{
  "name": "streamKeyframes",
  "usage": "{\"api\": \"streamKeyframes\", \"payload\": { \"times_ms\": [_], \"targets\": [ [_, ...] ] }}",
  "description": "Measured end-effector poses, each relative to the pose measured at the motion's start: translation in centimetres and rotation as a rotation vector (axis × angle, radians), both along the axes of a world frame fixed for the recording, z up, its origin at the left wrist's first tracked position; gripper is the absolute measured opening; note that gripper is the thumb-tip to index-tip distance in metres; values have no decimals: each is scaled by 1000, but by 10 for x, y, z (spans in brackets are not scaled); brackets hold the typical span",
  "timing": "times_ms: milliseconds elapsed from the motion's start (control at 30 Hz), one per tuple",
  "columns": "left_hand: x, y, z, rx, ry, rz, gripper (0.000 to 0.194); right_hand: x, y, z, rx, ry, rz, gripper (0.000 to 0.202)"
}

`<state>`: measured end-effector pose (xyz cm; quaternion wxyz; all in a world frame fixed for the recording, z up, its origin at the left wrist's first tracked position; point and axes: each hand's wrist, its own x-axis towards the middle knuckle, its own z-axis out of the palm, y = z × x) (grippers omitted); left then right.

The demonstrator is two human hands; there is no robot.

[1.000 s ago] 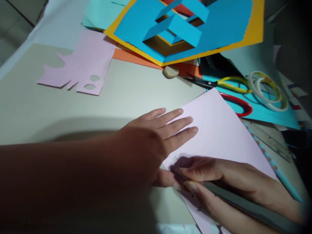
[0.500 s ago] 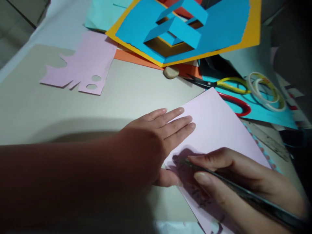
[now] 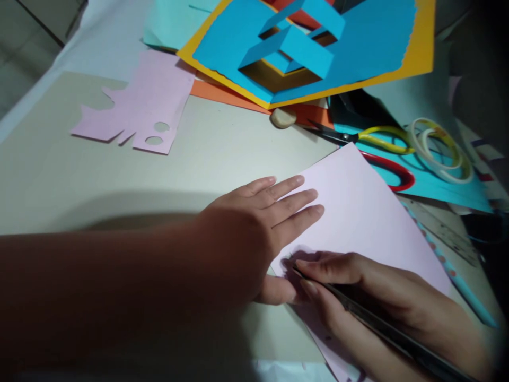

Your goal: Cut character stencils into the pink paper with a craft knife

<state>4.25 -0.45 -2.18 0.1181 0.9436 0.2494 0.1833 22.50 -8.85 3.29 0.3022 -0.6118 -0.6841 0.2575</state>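
Note:
My left hand (image 3: 262,228) lies flat with its fingers spread over the left edge of a pale pink sheet of paper (image 3: 350,207), its thumb lower down on the same sheet. My right hand (image 3: 369,297) grips a slim dark pen (image 3: 366,315) between thumb and fingers. The pen's tip touches or nearly touches the paper just below my left fingers; shadow makes this hard to tell. Dark drawn marks show on the lower part of the sheet, partly hidden by my right hand.
A cut pink paper scrap (image 3: 147,101) lies at left. Behind are a blue-and-yellow pop-up card (image 3: 358,48), a small beige stone-like piece (image 3: 283,118), scissors (image 3: 382,135) with yellow and red handles, and tape rolls (image 3: 437,151). A clear ruler (image 3: 453,236) and a blue dotted stick (image 3: 469,297) lie at right.
My right hand has shifted slightly left, and the pen's tip has moved a little. More of the blue dotted stick shows. My left hand stays spread on the paper; the whole view has shifted slightly.

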Motion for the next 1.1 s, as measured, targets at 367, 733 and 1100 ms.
{"api": "streamKeyframes", "payload": {
  "times_ms": [367,733,1100],
  "targets": [
    [3,1,3,-22,68,-5,97,1,-1,-11,-11,3,113,9],
    [2,2,5,-53,91,-20,100,-12,4,-5,37,-26,93,22],
    [3,3,9,-72,108,-30,99,3,-6,-6,-23,0,165,18]
  ]
}}
